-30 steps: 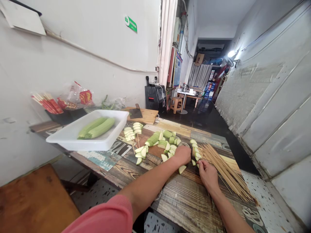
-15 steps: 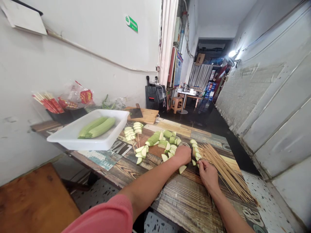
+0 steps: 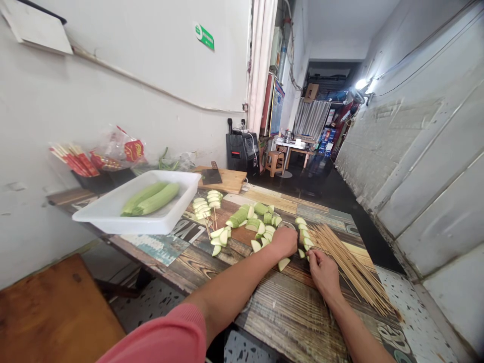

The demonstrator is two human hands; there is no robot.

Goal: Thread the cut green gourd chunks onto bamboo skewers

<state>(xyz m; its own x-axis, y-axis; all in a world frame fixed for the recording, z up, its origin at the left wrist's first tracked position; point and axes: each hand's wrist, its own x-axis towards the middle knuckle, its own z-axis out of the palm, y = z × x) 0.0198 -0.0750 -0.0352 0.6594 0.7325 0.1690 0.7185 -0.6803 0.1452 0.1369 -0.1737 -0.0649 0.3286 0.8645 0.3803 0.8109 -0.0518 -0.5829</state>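
Note:
My right hand (image 3: 324, 269) pinches the near end of a skewer threaded with zucchini slices (image 3: 303, 233), which points away from me. Beside it, my left hand (image 3: 286, 243) is curled closed over the table among loose pieces; whatever its fingers grip is hidden behind the hand. Cut zucchini pieces (image 3: 239, 216) lie to the left of this hand, and one half-round slice (image 3: 283, 264) rests just below its wrist. Finished-looking skewered slices (image 3: 214, 198) lie farther left, with thin stick ends poking out. A fanned pile of bamboo skewers (image 3: 350, 267) is right of my right hand.
A white plastic tub (image 3: 170, 222) with two whole zucchini (image 3: 157, 199) stands at the table's left. Behind it, a cleaver (image 3: 212, 175) lies on a wooden cutting board (image 3: 236, 182). A wooden stool (image 3: 56, 312) is at lower left, and a black speaker (image 3: 242, 151) stands beyond the table.

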